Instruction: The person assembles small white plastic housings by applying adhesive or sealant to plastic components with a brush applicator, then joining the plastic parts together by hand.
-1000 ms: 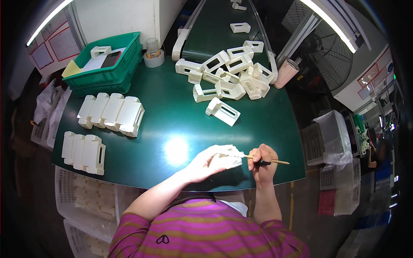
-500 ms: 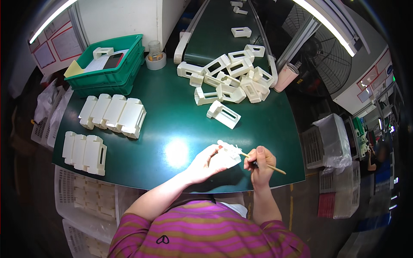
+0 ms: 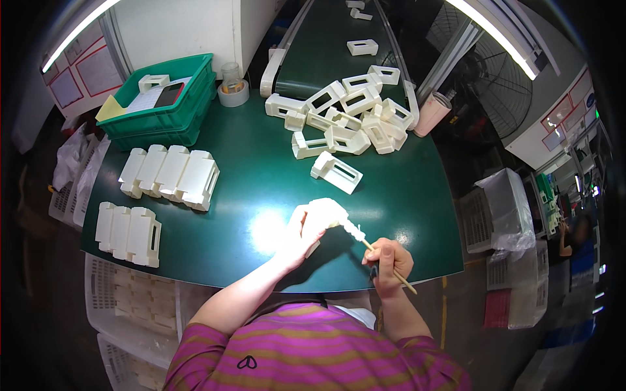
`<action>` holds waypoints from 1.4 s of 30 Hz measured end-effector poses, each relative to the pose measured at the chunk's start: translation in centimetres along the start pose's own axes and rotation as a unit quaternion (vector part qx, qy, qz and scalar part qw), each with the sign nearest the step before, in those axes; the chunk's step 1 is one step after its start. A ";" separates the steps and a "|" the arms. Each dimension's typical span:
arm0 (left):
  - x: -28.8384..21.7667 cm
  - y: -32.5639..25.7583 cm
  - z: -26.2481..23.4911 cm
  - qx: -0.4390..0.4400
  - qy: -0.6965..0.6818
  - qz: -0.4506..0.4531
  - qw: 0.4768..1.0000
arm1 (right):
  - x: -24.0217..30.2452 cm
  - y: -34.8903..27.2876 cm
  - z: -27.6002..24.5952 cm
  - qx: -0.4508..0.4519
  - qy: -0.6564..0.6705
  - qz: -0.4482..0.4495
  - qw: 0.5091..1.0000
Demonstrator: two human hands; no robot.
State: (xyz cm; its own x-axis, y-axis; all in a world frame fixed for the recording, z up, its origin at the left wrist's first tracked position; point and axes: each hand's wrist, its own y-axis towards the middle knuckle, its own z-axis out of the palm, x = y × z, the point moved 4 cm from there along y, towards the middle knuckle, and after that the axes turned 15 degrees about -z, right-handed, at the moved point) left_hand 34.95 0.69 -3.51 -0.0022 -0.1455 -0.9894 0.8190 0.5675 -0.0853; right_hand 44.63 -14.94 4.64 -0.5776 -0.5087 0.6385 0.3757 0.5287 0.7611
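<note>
My left hand grips a white plastic housing above the near part of the green table, its surface washed out by glare. Closed round a thin wooden stick, my right hand sits just to the right. White, ragged wrapping covers the stick's far end and meets the housing's right edge. Something small and dark shows by the right fingers; its kind is unclear. Beyond the hands lies a single white housing with a long slot.
Loose white housings pile up before a green conveyor belt. Two rows of housings stand at left, below stacked green bins. Tape rolls sit at the back; a pinkish cylinder stands at right.
The housing has moved left and upward with my left hand and turned over. My right hand has shifted slightly left and down, and the stick is tilted more steeply.
</note>
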 end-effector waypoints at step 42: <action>2.1 1.6 -1.3 0.089 -0.497 -0.115 0.855 | -2.6 -3.7 5.2 -0.089 0.253 0.273 0.924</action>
State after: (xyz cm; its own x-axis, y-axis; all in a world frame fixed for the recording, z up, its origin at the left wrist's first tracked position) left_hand 35.47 2.36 -5.86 0.2413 -0.9042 -0.3523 0.9373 0.3112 -0.1569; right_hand 40.93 -12.01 -0.40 0.1288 -0.4747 0.8707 0.6502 0.7034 0.2873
